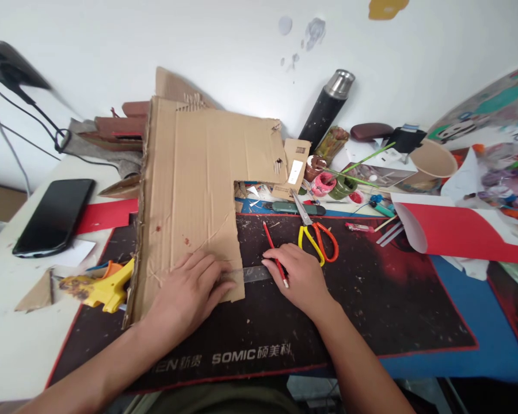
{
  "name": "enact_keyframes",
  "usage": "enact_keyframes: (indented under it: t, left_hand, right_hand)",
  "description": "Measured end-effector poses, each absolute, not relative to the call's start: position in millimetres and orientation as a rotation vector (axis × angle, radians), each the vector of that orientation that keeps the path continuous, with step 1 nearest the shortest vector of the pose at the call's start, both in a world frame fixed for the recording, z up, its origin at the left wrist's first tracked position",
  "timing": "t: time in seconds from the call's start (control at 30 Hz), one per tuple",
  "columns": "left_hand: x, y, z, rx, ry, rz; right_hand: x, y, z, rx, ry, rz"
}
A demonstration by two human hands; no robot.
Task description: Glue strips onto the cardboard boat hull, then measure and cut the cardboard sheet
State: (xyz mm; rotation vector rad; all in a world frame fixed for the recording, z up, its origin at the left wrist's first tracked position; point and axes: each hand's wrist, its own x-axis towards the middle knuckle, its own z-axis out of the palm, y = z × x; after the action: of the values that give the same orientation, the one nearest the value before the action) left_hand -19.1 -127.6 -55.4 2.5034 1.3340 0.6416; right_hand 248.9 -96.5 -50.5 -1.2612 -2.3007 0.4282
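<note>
A large piece of brown cardboard (202, 161) with a notch cut in its right side lies over the dark desk mat (371, 299). On its lower part rests my left hand (190, 287), its curled fingers at one end of a clear plastic ruler (257, 273). The ruler runs across the cardboard's right edge to my right hand (300, 279), whose thumb and fingers close on its other end. A red pencil (268, 236) also sits in my right hand, slanting up from between the fingers. Scissors (304, 215) with yellow and orange handles lie just beyond that hand.
Left of the cardboard are a yellow glue gun (106, 287) and a black phone (56, 215). Behind stand a black thermos (326, 109) and open paint jars (323, 183). A green utility knife (291, 207) lies near the notch; red paper (461, 230) is at right.
</note>
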Motion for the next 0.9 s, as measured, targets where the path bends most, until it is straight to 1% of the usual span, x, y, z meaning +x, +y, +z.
enact_keyframes:
  t: [0.9]
  left_hand:
    - [-18.7,-127.9,-54.7,2.507,1.336,0.636]
  right_hand:
    - [249.5,-97.1,-50.4,-1.297,-2.292,0.458]
